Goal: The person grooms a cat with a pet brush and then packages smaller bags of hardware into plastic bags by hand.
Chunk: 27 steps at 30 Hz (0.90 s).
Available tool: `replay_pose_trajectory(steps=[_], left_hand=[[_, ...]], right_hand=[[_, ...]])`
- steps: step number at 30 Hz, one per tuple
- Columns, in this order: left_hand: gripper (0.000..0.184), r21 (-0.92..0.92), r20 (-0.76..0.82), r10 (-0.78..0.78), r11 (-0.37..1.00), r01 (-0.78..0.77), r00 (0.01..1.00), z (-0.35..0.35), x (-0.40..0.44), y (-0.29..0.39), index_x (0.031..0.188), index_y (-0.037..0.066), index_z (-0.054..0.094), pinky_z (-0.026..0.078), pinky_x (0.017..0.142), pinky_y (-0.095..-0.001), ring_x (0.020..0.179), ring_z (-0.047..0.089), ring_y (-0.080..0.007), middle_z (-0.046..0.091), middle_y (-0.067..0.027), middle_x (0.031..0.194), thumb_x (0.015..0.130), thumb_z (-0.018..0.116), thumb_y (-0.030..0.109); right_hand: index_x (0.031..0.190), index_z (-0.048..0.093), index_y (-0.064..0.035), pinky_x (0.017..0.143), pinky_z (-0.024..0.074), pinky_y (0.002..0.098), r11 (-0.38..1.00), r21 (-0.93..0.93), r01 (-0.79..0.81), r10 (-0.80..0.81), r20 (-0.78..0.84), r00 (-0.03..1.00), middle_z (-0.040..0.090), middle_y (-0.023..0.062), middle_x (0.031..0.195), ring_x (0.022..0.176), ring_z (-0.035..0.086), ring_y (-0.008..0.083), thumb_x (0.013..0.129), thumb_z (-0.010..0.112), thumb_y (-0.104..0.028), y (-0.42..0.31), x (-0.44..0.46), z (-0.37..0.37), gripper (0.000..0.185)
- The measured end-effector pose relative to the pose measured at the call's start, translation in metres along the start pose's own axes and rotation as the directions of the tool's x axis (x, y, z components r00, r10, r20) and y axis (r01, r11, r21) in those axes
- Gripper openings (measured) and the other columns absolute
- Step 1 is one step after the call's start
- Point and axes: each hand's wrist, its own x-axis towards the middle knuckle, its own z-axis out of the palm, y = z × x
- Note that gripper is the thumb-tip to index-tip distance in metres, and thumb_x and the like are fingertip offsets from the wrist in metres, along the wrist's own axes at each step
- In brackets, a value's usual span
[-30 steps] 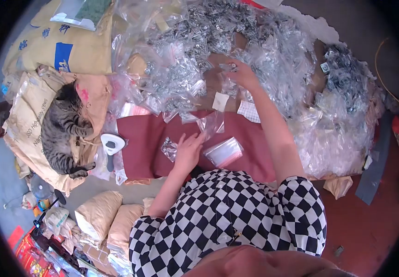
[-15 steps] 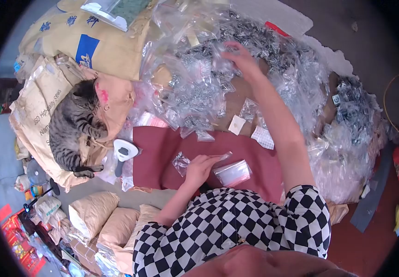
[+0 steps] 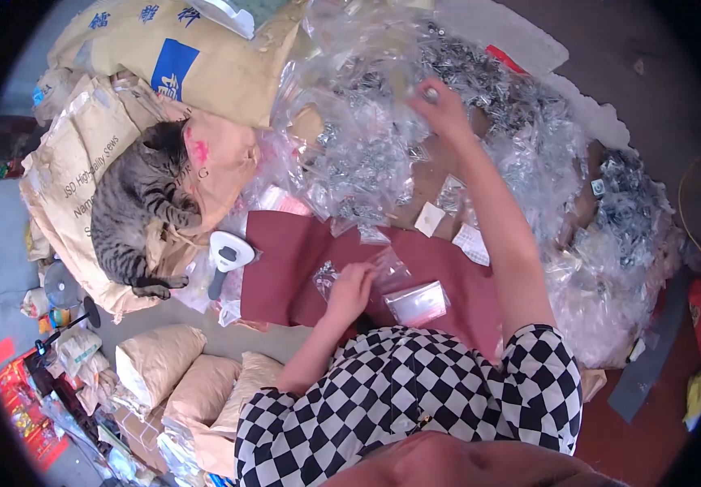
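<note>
My left hand (image 3: 350, 288) is over the dark red cloth (image 3: 285, 276), its fingers pinched on a clear plastic bag (image 3: 389, 266). Beside that hand lies a small clear bag with shiny bits (image 3: 326, 278). A stack of clear zip bags (image 3: 418, 304) rests on the cloth to its right. My right hand (image 3: 442, 109) is stretched far out over the heap of clear bags with small metal parts (image 3: 366, 174). Its fingers are closed around a small shiny item, too small to name.
A tabby cat (image 3: 135, 203) lies on paper sacks (image 3: 66, 178) at left. Near it are a white-headed brush-like tool (image 3: 230, 252) and a printed tan sack (image 3: 228, 77). White paper pieces (image 3: 429, 219) lie beyond the cloth. Filled sacks (image 3: 159, 361) stand at lower left.
The bag in my left hand now spreads wider and stands more upright. My right hand's fingers have curled in over the heap. The whole view has shifted slightly.
</note>
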Motion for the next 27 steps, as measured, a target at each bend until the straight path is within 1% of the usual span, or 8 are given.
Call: replay_pose_trajectory(steps=[2, 8, 11, 16, 18, 20, 24, 27], left_hand=[[0.020, 0.032, -0.078, 0.171, 0.985, -0.169, 0.982, -0.003, 0.010, -0.005, 0.109, 0.004, 0.063, 0.050, 0.083, -0.0426, 0.095, 0.061, -0.0371, 0.064, -0.0167, 0.104, 0.089, 0.060, 0.005], [0.019, -0.085, 0.056, 0.136, 0.988, -0.131, 0.989, 0.002, 0.035, 0.002, 0.103, 0.008, 0.072, 0.048, 0.091, -0.0406, 0.106, 0.059, -0.0353, 0.062, -0.0153, 0.116, 0.086, 0.064, 0.005], [0.020, -0.097, 0.104, 0.328, 0.943, -0.318, 0.939, 0.005, 0.037, 0.026, 0.099, 0.011, 0.074, 0.045, 0.098, -0.0404, 0.115, 0.054, -0.0361, 0.058, -0.0155, 0.124, 0.082, 0.068, 0.004], [0.021, 0.047, 0.326, 0.419, 0.888, -0.457, 0.848, 0.011, 0.017, 0.053, 0.096, 0.015, 0.075, 0.044, 0.101, -0.0409, 0.128, 0.044, -0.0353, 0.049, -0.0165, 0.136, 0.078, 0.067, 0.011], [0.027, -0.017, 0.393, 0.519, 0.830, -0.558, 0.759, 0.012, 0.005, 0.068, 0.100, 0.017, 0.076, 0.042, 0.102, -0.0415, 0.123, 0.047, -0.0379, 0.049, -0.0184, 0.133, 0.077, 0.067, 0.004], [0.028, -0.064, 0.398, 0.524, 0.834, -0.547, 0.753, 0.017, -0.009, 0.071, 0.099, 0.018, 0.076, 0.041, 0.103, -0.0422, 0.125, 0.044, -0.0381, 0.049, -0.0181, 0.131, 0.077, 0.067, 0.003], [0.026, -0.184, 0.231, 0.511, 0.859, -0.479, 0.828, 0.010, -0.021, 0.077, 0.097, 0.017, 0.076, 0.038, 0.105, -0.0440, 0.126, 0.042, -0.0374, 0.049, -0.0163, 0.129, 0.077, 0.068, 0.002], [0.026, -0.190, 0.248, 0.482, 0.875, -0.446, 0.840, 0.017, -0.030, 0.074, 0.097, 0.017, 0.076, 0.036, 0.106, -0.0437, 0.126, 0.042, -0.0368, 0.049, -0.0157, 0.130, 0.076, 0.070, 0.002]], right_hand=[[0.093, 0.059, -0.0037, 0.080, 0.0462, 0.0262, 1.000, -0.015, 0.015, -0.014, 0.058, 0.998, 0.062, 0.0010, 0.088, 0.086, 0.058, 0.0122, 0.077, 0.071, -0.008, 0.004, -0.046, -0.038, 0.020], [0.093, 0.060, -0.0041, 0.086, 0.0445, 0.0274, 0.999, 0.036, 0.016, -0.025, 0.275, 0.961, 0.060, 0.0017, 0.091, 0.091, 0.057, 0.0118, 0.073, 0.068, 0.002, -0.029, -0.179, -0.100, 0.023], [0.092, 0.059, -0.0043, 0.082, 0.0463, 0.0301, 0.997, 0.072, -0.009, -0.026, 0.467, 0.884, 0.062, 0.0052, 0.086, 0.087, 0.061, 0.0176, 0.072, 0.067, -0.001, -0.055, -0.217, -0.108, 0.022], [0.090, 0.060, -0.0064, 0.069, 0.0459, 0.0391, 0.951, -0.195, 0.238, 0.009, 0.790, 0.613, 0.063, 0.0136, 0.078, 0.077, 0.062, 0.0332, 0.068, 0.068, -0.012, -0.081, -0.247, -0.109, 0.024], [0.092, 0.062, -0.0094, 0.068, 0.0458, 0.0427, 0.964, -0.176, 0.197, 0.016, 0.782, 0.624, 0.063, 0.0155, 0.077, 0.076, 0.062, 0.0343, 0.068, 0.070, -0.014, -0.080, -0.256, -0.095, 0.025], [0.092, 0.062, -0.0091, 0.069, 0.0467, 0.0424, 0.989, -0.145, 0.039, 0.061, 0.629, 0.775, 0.063, 0.0155, 0.075, 0.077, 0.063, 0.0337, 0.069, 0.071, -0.015, -0.082, -0.266, -0.081, 0.025], [0.089, 0.060, -0.0058, 0.071, 0.0490, 0.0399, 0.964, -0.081, 0.254, -0.200, 0.410, 0.890, 0.060, 0.0124, 0.088, 0.083, 0.062, 0.0316, 0.072, 0.069, -0.009, -0.076, -0.301, -0.057, 0.020], [0.095, 0.059, -0.0046, 0.077, 0.0518, 0.0419, 0.867, -0.381, 0.320, -0.125, 0.457, 0.881, 0.055, 0.0132, 0.109, 0.097, 0.059, 0.0336, 0.071, 0.070, -0.007, -0.092, -0.327, -0.039, 0.027]])
